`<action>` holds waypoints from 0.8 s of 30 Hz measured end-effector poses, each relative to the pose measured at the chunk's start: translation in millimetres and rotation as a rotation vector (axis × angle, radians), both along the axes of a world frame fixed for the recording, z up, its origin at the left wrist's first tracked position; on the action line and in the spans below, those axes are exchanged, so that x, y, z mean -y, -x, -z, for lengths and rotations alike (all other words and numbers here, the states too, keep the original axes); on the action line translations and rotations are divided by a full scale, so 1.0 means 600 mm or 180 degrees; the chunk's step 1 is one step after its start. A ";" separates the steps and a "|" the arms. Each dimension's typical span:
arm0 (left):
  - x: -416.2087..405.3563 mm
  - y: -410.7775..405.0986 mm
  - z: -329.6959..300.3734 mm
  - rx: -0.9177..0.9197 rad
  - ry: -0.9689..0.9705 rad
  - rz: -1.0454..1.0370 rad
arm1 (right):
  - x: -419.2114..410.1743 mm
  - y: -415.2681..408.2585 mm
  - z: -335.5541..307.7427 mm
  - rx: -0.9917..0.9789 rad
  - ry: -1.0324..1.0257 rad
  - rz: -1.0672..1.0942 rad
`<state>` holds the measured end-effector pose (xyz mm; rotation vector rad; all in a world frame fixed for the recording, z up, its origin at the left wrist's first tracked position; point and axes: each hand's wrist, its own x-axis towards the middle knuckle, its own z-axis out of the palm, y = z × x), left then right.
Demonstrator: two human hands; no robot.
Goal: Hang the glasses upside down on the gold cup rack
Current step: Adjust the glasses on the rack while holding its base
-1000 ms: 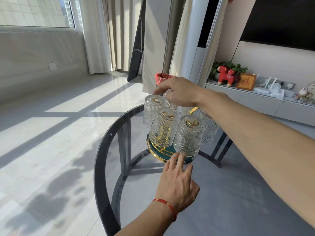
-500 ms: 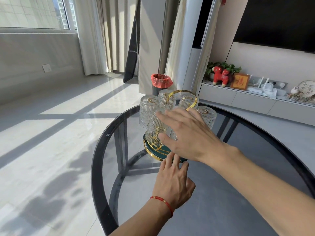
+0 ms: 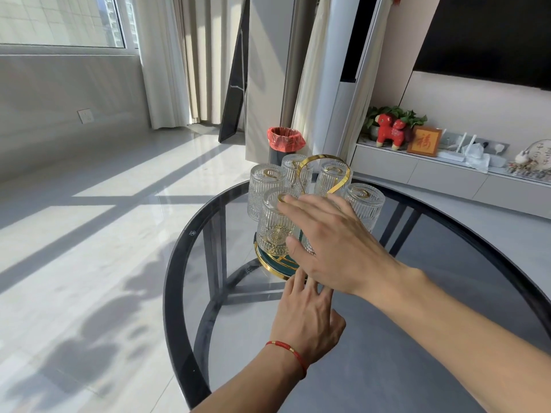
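— On the round glass table [image 3: 179,263], what are the hands doing?
— Right hand [image 3: 337,245] is spread, fingers over the front glass [image 3: 272,228]. Left hand [image 3: 307,320] lies flat, fingertips at the gold cup rack [image 3: 323,174] base.
— And the glasses?
— Upside down, long axes roughly upright, ringed round the rack's loop.

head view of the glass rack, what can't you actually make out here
- Nearest right glass, head view: only a sliver shows past the right hand, so its seating on the gold cup rack is hidden.
- Rack base: near right part covered by both hands.
- Left hand fingertips: tucked under the right hand, contact with the base cannot be told.
- Round glass table: near edge cut off by the frame bottom.
- Framed plaque on the shelf: character too small to read.
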<state>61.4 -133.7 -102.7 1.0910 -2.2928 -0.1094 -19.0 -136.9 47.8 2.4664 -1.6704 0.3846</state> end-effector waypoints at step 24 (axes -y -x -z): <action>0.006 0.004 0.003 0.0259 -0.0097 -0.0109 | 0.003 0.037 -0.018 0.0347 -0.0041 -0.0143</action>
